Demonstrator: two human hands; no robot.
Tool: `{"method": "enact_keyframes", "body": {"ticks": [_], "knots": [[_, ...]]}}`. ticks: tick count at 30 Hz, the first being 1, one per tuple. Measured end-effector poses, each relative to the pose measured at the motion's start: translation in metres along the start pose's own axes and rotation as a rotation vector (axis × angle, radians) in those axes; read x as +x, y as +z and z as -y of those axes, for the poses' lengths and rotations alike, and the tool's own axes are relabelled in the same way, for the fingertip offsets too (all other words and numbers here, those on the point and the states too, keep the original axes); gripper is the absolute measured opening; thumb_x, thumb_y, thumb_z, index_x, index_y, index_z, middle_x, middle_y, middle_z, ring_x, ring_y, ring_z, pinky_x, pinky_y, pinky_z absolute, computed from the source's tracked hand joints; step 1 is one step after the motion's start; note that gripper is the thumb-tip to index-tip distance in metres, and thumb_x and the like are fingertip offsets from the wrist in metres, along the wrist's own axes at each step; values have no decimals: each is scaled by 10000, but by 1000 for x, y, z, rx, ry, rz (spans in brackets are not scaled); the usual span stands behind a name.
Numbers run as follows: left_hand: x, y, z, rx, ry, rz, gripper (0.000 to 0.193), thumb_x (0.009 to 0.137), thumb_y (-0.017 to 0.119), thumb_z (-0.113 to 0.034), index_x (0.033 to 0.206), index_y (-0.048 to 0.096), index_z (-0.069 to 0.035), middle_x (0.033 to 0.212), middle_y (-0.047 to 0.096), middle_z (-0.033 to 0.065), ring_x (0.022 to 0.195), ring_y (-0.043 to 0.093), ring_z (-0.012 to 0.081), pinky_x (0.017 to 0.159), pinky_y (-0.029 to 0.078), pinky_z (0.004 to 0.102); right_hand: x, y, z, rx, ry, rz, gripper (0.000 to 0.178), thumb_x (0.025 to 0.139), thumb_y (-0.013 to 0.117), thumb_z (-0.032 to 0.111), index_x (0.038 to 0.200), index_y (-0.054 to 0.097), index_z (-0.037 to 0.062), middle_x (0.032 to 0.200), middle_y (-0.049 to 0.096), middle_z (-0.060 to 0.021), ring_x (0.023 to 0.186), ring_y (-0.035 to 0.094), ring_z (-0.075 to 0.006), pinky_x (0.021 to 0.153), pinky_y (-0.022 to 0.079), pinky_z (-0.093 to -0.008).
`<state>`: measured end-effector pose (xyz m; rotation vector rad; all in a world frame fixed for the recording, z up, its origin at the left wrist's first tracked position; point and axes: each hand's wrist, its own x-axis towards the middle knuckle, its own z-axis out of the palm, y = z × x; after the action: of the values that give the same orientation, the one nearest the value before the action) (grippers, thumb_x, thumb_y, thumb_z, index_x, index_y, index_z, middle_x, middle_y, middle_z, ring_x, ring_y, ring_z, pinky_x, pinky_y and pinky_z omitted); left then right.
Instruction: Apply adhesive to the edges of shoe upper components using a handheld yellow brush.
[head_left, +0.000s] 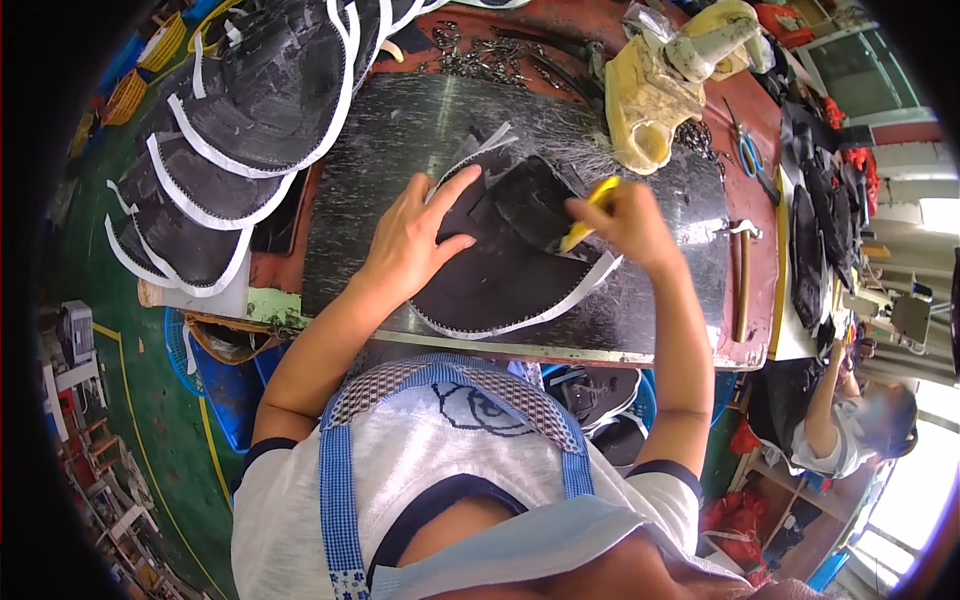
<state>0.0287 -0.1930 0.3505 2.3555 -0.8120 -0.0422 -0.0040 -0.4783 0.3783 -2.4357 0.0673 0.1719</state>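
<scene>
A black shoe upper (490, 290) with a white edge lies on the dark, scratched work board (380, 130) in front of me. My left hand (405, 240) rests on its left side, thumb and forefinger spread apart on the black material. In my right hand (632, 222) is a slim yellow tool (577, 236), held at the upper's right side; its exact kind cannot be made out. Between the hands, a dark flap (535, 200) stands raised or folded over the upper. My right fingers partly cover the tool and the flap's edge.
White-edged uppers (260, 130) overlap at the left. Beyond the work stand a cream-yellow cast fixture (640, 105) and scattered small metal bits (470, 60). Blue-handled scissors (746, 152) and a hammer (742, 280) lie right. Another person (845, 430) works farther right.
</scene>
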Motion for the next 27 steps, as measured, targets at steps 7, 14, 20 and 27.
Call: {"method": "enact_keyframes", "body": {"ticks": [7, 14, 20, 27], "knots": [[3, -8, -17, -662, 25, -276, 437, 760, 728, -8, 1174, 587, -24, 1098, 616, 96, 1065, 586, 207, 970, 412, 308, 36, -71, -61, 34, 23, -691, 359, 926, 611, 313, 800, 684, -15, 535, 610, -61, 477, 581, -123, 488, 457, -262], [-9, 17, 9, -387, -9, -82, 955, 679, 825, -112, 1470, 289, -92, 1317, 435, 166, 1231, 454, 315, 1050, 356, 389, 64, -80, -109, 263, 147, -505, 371, 924, 618, 322, 766, 647, -13, 542, 594, -69, 459, 564, -140, 448, 416, -279], [-14, 14, -5, -299, 1, -22, 1065, 669, 821, -107, 1513, 170, -113, 1397, 309, 220, 1279, 393, 392, 1063, 358, 428, -28, -22, 1, 771, 92, -31, 226, 916, 642, 195, 856, 665, -23, 633, 640, -84, 486, 584, -121, 457, 457, -241], [-13, 17, -5, -227, 14, 39, 1093, 673, 819, -121, 1516, 123, -104, 1422, 237, 254, 1296, 365, 448, 1043, 396, 470, -65, 26, -31, 191, 28, -562, 103, 885, 631, 42, 942, 709, 7, 706, 660, -47, 574, 596, -78, 509, 460, -226]]}}
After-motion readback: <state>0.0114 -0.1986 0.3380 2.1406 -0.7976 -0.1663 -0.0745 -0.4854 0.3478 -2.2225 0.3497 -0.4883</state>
